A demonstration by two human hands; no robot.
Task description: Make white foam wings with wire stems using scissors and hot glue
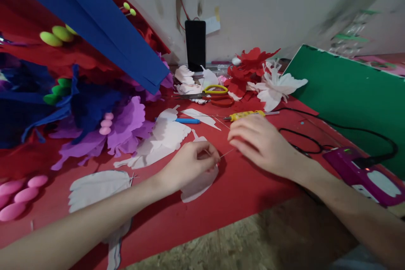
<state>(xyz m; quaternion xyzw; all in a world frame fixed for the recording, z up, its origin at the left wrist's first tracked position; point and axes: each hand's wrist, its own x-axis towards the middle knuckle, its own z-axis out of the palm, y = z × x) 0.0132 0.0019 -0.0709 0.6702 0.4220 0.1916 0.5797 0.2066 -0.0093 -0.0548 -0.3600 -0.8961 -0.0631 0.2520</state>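
My left hand [198, 162] is closed in a pinch over a white petal-shaped cutout [200, 187], whose ends show above and below the fingers. A thin pale wire [226, 153] runs from its fingertips toward my right hand [257, 141]. The right hand's fingers are bent together at the wire's other end; the exact grip is hard to make out. Beside the left hand lie several white cutouts [164, 137] and a blue pen-like stick [187, 120]. Just behind the right hand is a yellow-handled glue gun or similar tool [247, 114].
Yellow-handled scissors [215, 89], red-handled pliers [221, 100] and a phone [195, 46] stand or lie at the back. Purple flowers [126, 128] and blue sheets [126, 29] crowd the left. A green board [348, 101], black cable [351, 124] and purple power strip [363, 177] are right.
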